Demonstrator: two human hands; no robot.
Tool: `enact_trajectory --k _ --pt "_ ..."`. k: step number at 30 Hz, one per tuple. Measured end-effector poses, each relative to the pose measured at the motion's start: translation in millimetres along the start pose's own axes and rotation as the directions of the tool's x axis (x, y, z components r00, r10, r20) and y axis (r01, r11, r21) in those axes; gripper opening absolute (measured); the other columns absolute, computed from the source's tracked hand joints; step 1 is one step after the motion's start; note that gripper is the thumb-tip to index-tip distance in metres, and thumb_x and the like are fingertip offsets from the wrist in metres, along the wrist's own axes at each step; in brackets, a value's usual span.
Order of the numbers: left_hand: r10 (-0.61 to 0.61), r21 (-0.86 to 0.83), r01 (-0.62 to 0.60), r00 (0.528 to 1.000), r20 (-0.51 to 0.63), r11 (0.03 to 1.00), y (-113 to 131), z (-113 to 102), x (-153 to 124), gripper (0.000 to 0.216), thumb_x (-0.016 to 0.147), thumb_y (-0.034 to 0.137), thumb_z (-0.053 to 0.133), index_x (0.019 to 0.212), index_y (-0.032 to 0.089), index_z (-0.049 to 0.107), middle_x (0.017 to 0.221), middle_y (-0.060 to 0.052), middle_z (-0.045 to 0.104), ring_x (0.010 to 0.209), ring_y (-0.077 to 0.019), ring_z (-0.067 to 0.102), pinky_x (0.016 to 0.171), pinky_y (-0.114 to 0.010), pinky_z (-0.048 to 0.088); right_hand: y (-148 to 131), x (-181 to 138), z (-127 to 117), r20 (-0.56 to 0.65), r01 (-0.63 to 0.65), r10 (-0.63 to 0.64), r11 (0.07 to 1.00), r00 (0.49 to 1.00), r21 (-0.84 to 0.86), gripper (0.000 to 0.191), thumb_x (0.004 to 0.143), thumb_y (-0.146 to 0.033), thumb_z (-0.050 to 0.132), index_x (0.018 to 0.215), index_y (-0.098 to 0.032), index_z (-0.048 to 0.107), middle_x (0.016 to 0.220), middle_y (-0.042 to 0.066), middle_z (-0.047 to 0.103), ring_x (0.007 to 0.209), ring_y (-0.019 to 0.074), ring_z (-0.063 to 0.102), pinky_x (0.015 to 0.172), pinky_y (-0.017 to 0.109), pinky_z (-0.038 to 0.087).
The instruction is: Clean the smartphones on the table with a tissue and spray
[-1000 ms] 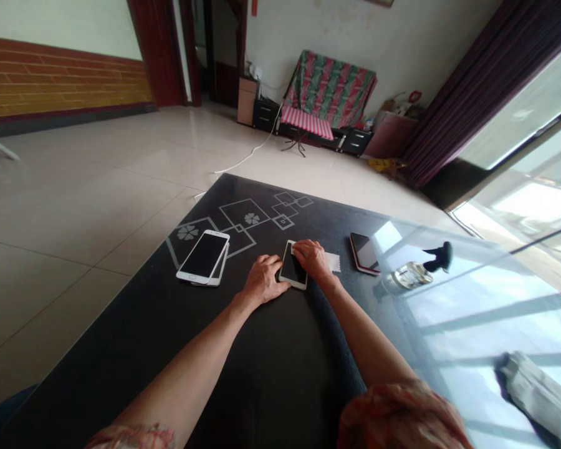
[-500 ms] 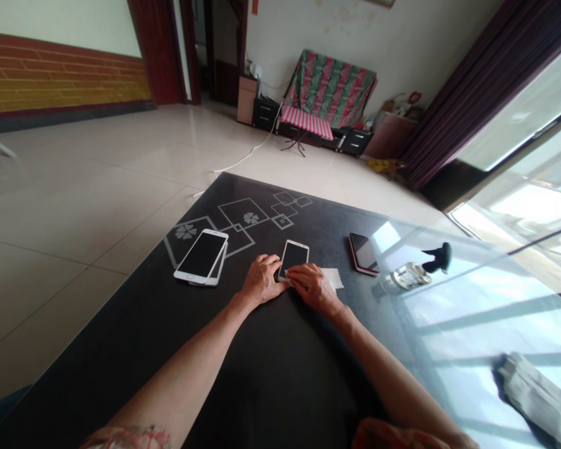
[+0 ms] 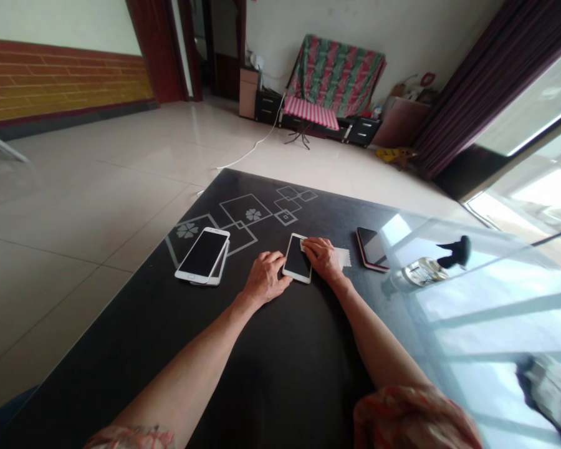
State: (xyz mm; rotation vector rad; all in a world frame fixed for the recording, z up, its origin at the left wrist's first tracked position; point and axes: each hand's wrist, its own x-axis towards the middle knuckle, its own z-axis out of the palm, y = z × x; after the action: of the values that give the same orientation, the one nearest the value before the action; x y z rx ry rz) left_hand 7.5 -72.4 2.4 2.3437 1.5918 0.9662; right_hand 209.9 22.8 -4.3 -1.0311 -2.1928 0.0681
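Note:
A white-framed smartphone (image 3: 297,262) with a dark screen lies face up on the black table (image 3: 280,362). My left hand (image 3: 265,277) steadies it, with the fingers at its left edge and the thumb by the lower edge. Over the phone's upper right side, my right hand (image 3: 323,257) presses a small white cloth (image 3: 343,257). Part of that cloth is hidden under the fingers, and its zigzag edge sticks out to the right. Left of my hands, a white smartphone (image 3: 202,254) rests on top of another pale phone (image 3: 219,272).
To the right lie a dark phone with a reddish edge (image 3: 372,249) and a clear spray bottle with a black head (image 3: 425,269) on its side. A grey cloth item (image 3: 554,386) is at the lower right. Beyond the table stands a small striped table (image 3: 311,112).
My right hand has slid with the cloth from the phone's lower part up to its upper right side, uncovering more of the screen. My left hand stays at the phone's left edge.

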Motion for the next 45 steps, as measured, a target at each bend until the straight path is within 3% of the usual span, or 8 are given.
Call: enact_trajectory --k 6,13,17,25,30,39,45 --pt "-0.002 -0.015 0.002 1.0 -0.012 1.0 1 -1 0 0.034 0.076 0.031 0.069 0.107 0.018 0.067 0.112 -0.006 0.065 0.102 -0.0252 0.056 0.096 -0.039 0.046 -13 -9 -8 0.023 0.048 -0.049 0.998 0.999 0.051 0.021 0.092 -0.025 0.053 0.099 -0.023 0.072 0.104 0.006 0.071 0.097 0.0199 0.064 0.094 0.04 0.046" --pt "-0.017 -0.019 0.017 1.0 -0.022 1.0 2 -1 -1 0.034 0.076 0.029 0.068 0.109 0.018 0.067 0.11 -0.006 0.065 0.104 -0.026 0.056 0.095 -0.039 0.047 -49 -38 -29 0.155 0.099 -0.112 0.991 0.982 0.089 0.022 0.094 -0.024 0.051 0.104 -0.023 0.07 0.109 0.006 0.07 0.097 0.0189 0.062 0.09 0.038 0.047" --pt "-0.002 -0.007 0.002 1.0 -0.016 1.0 0 0 -1 0.031 0.078 0.031 0.067 0.108 0.02 0.067 0.112 -0.007 0.064 0.104 -0.0259 0.056 0.094 -0.04 0.047 -36 -33 -27 0.146 0.088 -0.095 0.995 0.985 0.052 0.023 0.094 -0.025 0.05 0.104 -0.023 0.07 0.108 0.006 0.07 0.097 0.0189 0.062 0.091 0.038 0.047" --pt "0.022 -0.002 -0.022 1.0 -0.019 1.0 0 -1 0 0.028 0.078 0.031 0.069 0.104 0.02 0.067 0.11 -0.006 0.065 0.102 -0.0253 0.056 0.095 -0.04 0.047 14 10 -14 0.112 -0.003 0.013 0.996 0.994 -0.092 0.021 0.092 -0.024 0.052 0.099 -0.023 0.072 0.106 0.007 0.07 0.097 0.0207 0.063 0.092 0.039 0.046" --pt "0.009 -0.004 -0.009 0.999 -0.033 1.0 -1 1 -1 0.029 0.078 0.031 0.069 0.104 0.019 0.068 0.111 -0.007 0.065 0.101 -0.0252 0.057 0.095 -0.039 0.047 4 1 -18 0.095 -0.007 0.015 0.996 0.995 -0.092 0.023 0.093 -0.024 0.05 0.099 -0.023 0.072 0.106 0.007 0.07 0.097 0.0207 0.063 0.091 0.039 0.046" --pt "-0.02 -0.018 0.019 1.0 -0.013 1.0 3 -1 0 0.026 0.077 0.03 0.069 0.101 0.019 0.069 0.112 -0.006 0.065 0.102 -0.0257 0.056 0.094 -0.039 0.047 -43 -48 -39 0.151 0.059 -0.061 0.998 0.987 0.019 0.023 0.095 -0.026 0.05 0.106 -0.024 0.07 0.109 0.006 0.069 0.098 0.02 0.061 0.089 0.039 0.048" --pt "-0.029 -0.02 0.029 0.999 -0.013 0.999 2 0 0 0.032 0.076 0.031 0.069 0.106 0.02 0.068 0.114 -0.006 0.064 0.104 -0.0263 0.055 0.095 -0.039 0.047 -24 -29 -33 0.131 0.052 -0.05 0.999 0.99 -0.013 0.022 0.094 -0.026 0.051 0.104 -0.024 0.071 0.108 0.006 0.069 0.098 0.0207 0.062 0.09 0.04 0.048"
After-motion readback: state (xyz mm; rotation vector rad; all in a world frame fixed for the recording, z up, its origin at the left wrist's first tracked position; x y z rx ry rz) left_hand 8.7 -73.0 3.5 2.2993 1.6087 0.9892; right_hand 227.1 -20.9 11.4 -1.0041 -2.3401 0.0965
